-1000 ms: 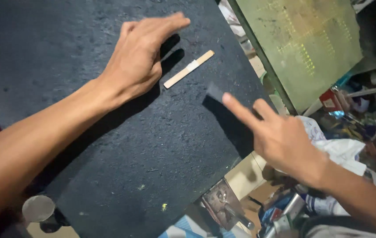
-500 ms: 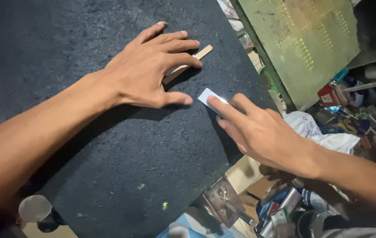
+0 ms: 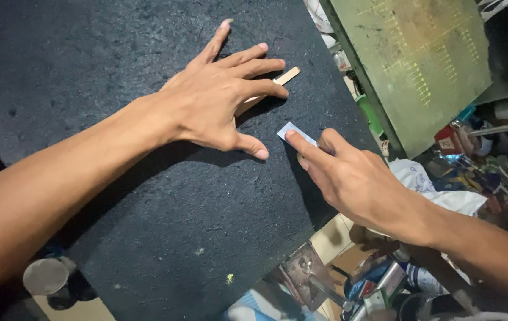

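A rough black board (image 3: 147, 196) fills most of the view. My left hand (image 3: 218, 101) lies spread on it with fingers apart, its fingertips resting over a thin wooden stick (image 3: 284, 77). Only the stick's far end shows past the fingers. My right hand (image 3: 349, 178) comes in from the right, index finger pressing down on a small pale blue rectangular strip (image 3: 295, 132) that lies flat on the board near its right edge. The left thumb tip sits just left of that strip.
A green worn panel (image 3: 420, 65) leans at the upper right. Below it is a cluttered heap of tools, bottles and white cloth (image 3: 480, 172). A metal tool (image 3: 313, 279) lies under the board's lower edge. A round grey lid (image 3: 46, 276) sits at the lower left.
My left hand has spread wider and settled over the stick. My right hand slid the pale strip left onto the board and now pins it with the index finger.
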